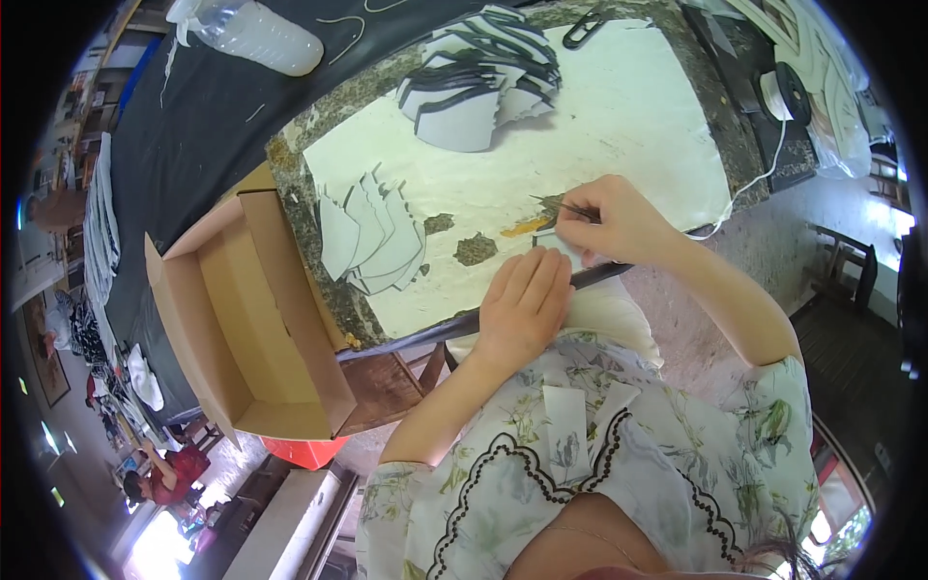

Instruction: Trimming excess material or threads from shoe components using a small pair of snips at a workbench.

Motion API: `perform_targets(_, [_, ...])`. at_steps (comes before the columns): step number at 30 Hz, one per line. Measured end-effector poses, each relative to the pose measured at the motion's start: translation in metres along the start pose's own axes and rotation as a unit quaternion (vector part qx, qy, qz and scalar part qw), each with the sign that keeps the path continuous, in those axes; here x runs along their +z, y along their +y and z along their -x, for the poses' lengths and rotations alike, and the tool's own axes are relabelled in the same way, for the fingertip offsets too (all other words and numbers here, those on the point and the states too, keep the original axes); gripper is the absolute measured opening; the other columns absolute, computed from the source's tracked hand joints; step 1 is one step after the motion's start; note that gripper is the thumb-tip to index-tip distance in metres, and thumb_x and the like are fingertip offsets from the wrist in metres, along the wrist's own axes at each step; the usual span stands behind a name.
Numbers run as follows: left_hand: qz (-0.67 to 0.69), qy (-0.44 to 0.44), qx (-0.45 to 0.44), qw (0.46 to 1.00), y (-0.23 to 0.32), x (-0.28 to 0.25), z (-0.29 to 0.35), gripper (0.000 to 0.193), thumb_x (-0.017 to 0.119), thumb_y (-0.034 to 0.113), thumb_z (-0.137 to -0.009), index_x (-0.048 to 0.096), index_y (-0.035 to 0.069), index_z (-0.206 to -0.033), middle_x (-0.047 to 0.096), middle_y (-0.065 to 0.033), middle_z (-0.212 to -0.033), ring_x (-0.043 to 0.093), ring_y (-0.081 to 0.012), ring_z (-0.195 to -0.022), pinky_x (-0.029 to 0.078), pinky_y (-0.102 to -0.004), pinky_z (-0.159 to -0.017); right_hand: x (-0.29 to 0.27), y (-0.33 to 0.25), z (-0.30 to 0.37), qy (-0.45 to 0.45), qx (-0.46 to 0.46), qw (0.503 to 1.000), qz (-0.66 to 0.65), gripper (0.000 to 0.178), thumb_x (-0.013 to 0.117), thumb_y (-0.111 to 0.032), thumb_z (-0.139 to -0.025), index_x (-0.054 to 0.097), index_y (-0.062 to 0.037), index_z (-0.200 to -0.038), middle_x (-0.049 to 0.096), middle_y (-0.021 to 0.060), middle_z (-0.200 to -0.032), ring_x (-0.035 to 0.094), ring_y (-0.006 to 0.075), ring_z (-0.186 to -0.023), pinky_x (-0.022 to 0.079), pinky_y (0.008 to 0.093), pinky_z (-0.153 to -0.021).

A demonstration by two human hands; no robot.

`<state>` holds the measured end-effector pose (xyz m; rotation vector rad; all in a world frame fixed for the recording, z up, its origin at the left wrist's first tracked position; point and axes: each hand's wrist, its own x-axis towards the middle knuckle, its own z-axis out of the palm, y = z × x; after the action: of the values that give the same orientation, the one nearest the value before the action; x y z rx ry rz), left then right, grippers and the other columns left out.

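Note:
My left hand (527, 304) lies with its fingers flat and close together at the near edge of the work board. Under and beside its fingertips is a small white cut piece (547, 240) with a dark edge, mostly hidden by my hands. My right hand (619, 224) pinches a thin dark pointed tool (578, 210), its tip toward the left; its exact kind I cannot make out. Left of my hands rests a fanned group of pale cut pieces (367, 232). A larger heap of similar pieces with black edges (464, 106) sits farther back.
An open cardboard box (246, 309) stands left of the board (638, 126). Beyond it are a plastic bottle (256, 37) and black cloth (193, 126). A black clip-like object (582, 29) lies at the back; a white cord spool (778, 95) is at right. A person in red (169, 474) is far left.

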<state>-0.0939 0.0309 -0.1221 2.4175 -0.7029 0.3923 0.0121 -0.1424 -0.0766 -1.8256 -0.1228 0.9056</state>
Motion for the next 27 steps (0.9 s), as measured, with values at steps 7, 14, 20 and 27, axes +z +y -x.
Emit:
perform_targets(7, [0.010,0.029,-0.018,0.999,-0.001,-0.001,0.005,0.037,0.073,0.010,-0.073,0.067,0.001,-0.109,0.062,-0.0104,-0.116,0.059,-0.0281,-0.101,0.047,-0.0411,-0.087,0.004,0.001,-0.001,0.008,-0.006,1.000,0.011,0.015,0.062,-0.007,-0.083,0.061,0.0033,-0.072,0.060,0.0036,-0.061,0.062,0.0089,-0.052,0.048,0.0231,-0.048])
perform_targets(14, [-0.031,0.053,-0.068,0.996,0.003,-0.005,0.001,0.036,0.071,0.015,-0.078,0.066,0.003,-0.111,0.063,-0.0097,-0.120,0.056,-0.0257,-0.106,0.042,-0.0388,-0.091,0.003,0.002,0.000,0.014,-0.028,0.999,0.028,0.016,0.061,-0.007,-0.084,0.060,0.0029,-0.073,0.060,0.0038,-0.061,0.062,0.0091,-0.052,0.048,0.0230,-0.048])
perform_targets(20, [-0.069,0.010,-0.074,0.995,0.002,-0.005,-0.004,0.039,0.069,0.016,-0.080,0.061,0.004,-0.116,0.063,-0.0093,-0.121,0.055,-0.0248,-0.106,0.039,-0.0381,-0.091,-0.001,0.003,0.004,0.018,-0.042,0.998,0.040,0.016,0.062,-0.008,-0.084,0.060,0.0032,-0.072,0.061,0.0038,-0.061,0.061,0.0094,-0.052,0.047,0.0231,-0.048])
perform_targets(27, [-0.060,0.001,-0.108,0.992,0.004,-0.004,-0.010,0.043,0.068,0.014,-0.080,0.062,0.004,-0.122,0.062,-0.0071,-0.118,0.054,-0.0256,-0.102,0.036,-0.0389,-0.093,-0.018,0.006,0.004,0.037,-0.090,0.978,0.183,0.016,0.064,-0.011,-0.081,0.061,0.0033,-0.074,0.056,0.0112,-0.055,0.055,0.0181,-0.048,0.041,0.0323,-0.048])
